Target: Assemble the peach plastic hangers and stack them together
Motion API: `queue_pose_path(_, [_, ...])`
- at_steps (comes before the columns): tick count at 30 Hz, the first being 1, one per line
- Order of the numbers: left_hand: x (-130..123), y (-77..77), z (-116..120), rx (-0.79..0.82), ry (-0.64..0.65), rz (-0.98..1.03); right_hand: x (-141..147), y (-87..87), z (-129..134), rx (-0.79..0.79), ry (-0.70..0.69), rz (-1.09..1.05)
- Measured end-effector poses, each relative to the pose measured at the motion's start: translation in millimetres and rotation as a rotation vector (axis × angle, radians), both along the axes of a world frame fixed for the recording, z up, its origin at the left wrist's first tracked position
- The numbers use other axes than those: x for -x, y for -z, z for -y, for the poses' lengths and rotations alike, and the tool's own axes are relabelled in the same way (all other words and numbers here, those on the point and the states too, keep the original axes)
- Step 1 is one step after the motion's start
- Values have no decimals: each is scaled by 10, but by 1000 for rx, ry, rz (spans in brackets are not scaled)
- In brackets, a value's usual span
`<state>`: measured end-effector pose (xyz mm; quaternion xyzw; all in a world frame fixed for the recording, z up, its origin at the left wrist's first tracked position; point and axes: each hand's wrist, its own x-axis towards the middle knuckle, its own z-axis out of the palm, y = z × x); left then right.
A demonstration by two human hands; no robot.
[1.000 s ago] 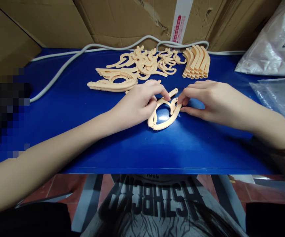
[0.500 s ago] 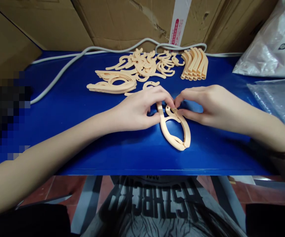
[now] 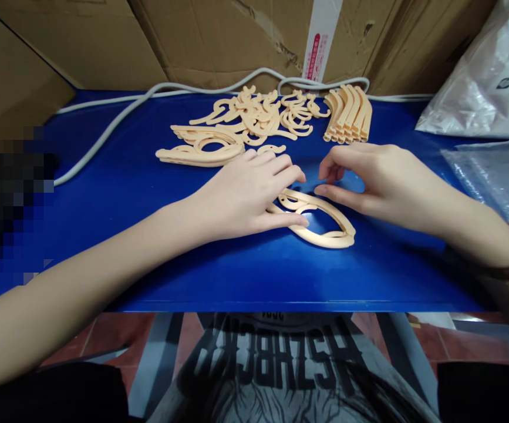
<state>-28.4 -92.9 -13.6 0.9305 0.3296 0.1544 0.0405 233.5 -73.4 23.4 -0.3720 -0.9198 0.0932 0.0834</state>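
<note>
A cream plastic folding clothes hanger [image 3: 324, 239] lies on the blue table, its joined end pointing right and its small hook folded inside. My left hand [image 3: 254, 197] is over the hanger's left end, thumb and forefinger apart on either side; the thumb rests across the near arm. Under that palm, the end of the hanger is hidden. Just right of and beyond the hanger, my right hand [image 3: 364, 176] hovers with curled fingers, a gap between thumb and forefinger, nothing in it. A loose hook piece [image 3: 272, 149] lies partly behind my left hand.
Folded hangers [image 3: 201, 154] are stacked at the back left, beside a heap of loose hooks [image 3: 258, 114]. Hanger arms [image 3: 346, 114] stand in a row behind my right hand. A grey cable [image 3: 148, 94], cardboard boxes [image 3: 236, 41] and plastic bags [image 3: 478, 88] border the table.
The hanger has turned, its joined end swinging from near me to the right. My right hand has let go and drawn back slightly. My left thumb and fingers have spread apart.
</note>
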Motion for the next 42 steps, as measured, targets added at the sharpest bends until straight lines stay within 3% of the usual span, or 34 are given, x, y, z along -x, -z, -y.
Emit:
queue_pose_path(3, [0,-3,19,-6,12,0,-16,6,-19,-58,18,58])
queue_pose_path(7, [18,-19,23,110,102,25,-33,13,-41,-115,20,47])
queue_pose_path(14, [6,-21,22,72,45,106,8,15,-7,-45,48,-20])
queue_pose_path(17, [16,-19,18,-2,6,125,34,19,14,43,34,-57])
queue_pose_path(20, [22,-28,26,-49,-23,148,61,35,46,207,34,-225])
queue_pose_path(25, [-5,-50,62,20,-47,145,123,76,106,417,94,-476])
queue_pose_path(37, [-9,13,34,42,3,198,134,113,94,381,118,-516])
queue_pose_path(42, [-51,-19,51,5,2,186,134,120,95,292,158,-486])
